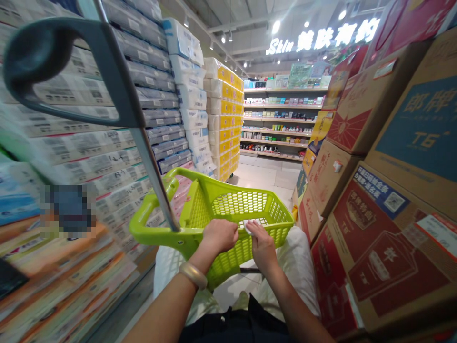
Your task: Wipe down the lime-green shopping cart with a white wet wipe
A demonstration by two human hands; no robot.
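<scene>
A lime-green plastic shopping basket (221,272) with perforated sides stands between my knees. Its long metal pull rod ends in a dark grey loop handle (123,81) at the upper left. My left hand (220,235), a gold bangle on its wrist, is closed over the basket's near rim. Just right of it, my right hand (262,242) presses a small white wipe or tissue (248,226) against the same rim. Part of the wipe is hidden under the fingers. Through the mesh, the floor shows, and I see no goods inside the basket.
Packs of paper goods (143,71) rise in stacks on the left, with yellow-and-white packs (224,119) farther on. Printed cartons (378,252) are piled close on my right. Ahead, a tiled aisle (264,171) leads to stocked cosmetics shelves (282,121) under a lit sign.
</scene>
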